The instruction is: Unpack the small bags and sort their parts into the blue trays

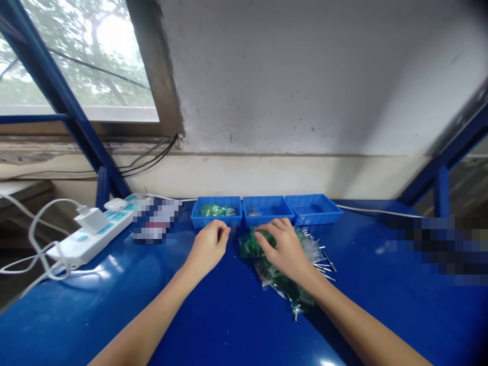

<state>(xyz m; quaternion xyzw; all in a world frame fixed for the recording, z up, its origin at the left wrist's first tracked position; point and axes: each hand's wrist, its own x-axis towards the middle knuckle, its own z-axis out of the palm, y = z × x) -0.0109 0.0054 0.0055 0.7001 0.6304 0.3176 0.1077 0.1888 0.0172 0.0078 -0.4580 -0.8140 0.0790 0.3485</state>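
My left hand (209, 246) is closed in a pinch just in front of the left blue bin (217, 222); whatever its fingertips hold, if anything, is too small to make out. Over a heap of green and clear plastic packets (249, 245) hovers or rests my right hand (285, 249), thumb and fingers curved and apart. Thin metal pieces (324, 265) stick out on the heap's right side. Green packets (215, 209) lie inside the left bin. In the middle blue bin (272, 216) sits a small clear packet (254, 211). My right hand and forearm hide part of the heap.
A third blue bin (318, 218) stands at the right end of the row by the wall. On the left, a white power strip (89, 239) carries plugs and looped white cables (34, 244). Blue frame posts (444, 195) rise at both sides of the blue table (229, 315).
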